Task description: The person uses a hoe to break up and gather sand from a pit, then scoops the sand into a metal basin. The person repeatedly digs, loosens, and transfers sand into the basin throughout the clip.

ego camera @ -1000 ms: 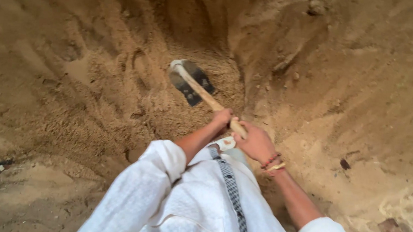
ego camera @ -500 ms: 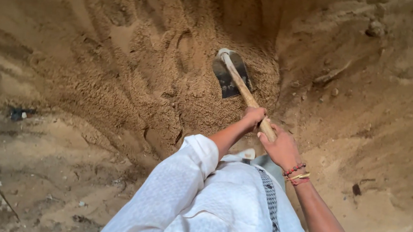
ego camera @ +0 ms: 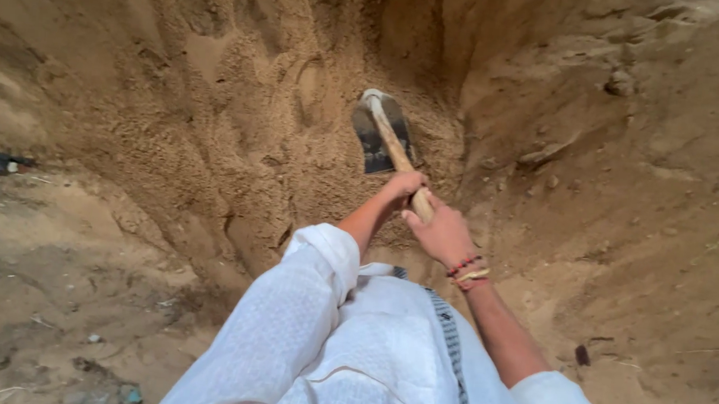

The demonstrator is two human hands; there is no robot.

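Item: digging tool with a pale wooden handle and dark flat metal blade (ego camera: 380, 134), a hoe by its look. My left hand (ego camera: 402, 186) and right hand (ego camera: 442, 233) both grip the handle, left ahead of right, fingers wrapped fully round the wood. Blade lies on the loose sand at the foot of the cut.

Change noted: against the views of a second and half a second ago, the blade sits higher and further right in my view, with the tool angled more steeply away from me; the grip order on the handle is unchanged. I judge this one stroke of digging or raking under way, sand being worked at the base of the bank.

Wrist: red and pale bangles (ego camera: 468, 272) on the right arm. White sleeves (ego camera: 307, 301), pushed up.

Surface: sandy bank (ego camera: 212, 102), tan, crumbly, scored with gouges. Harder packed earth wall (ego camera: 638, 183) on the right, bearing a small stone (ego camera: 620, 83).

Surroundings: flatter trodden ground (ego camera: 40, 287) to the left, scattered dark litter (ego camera: 6, 164).
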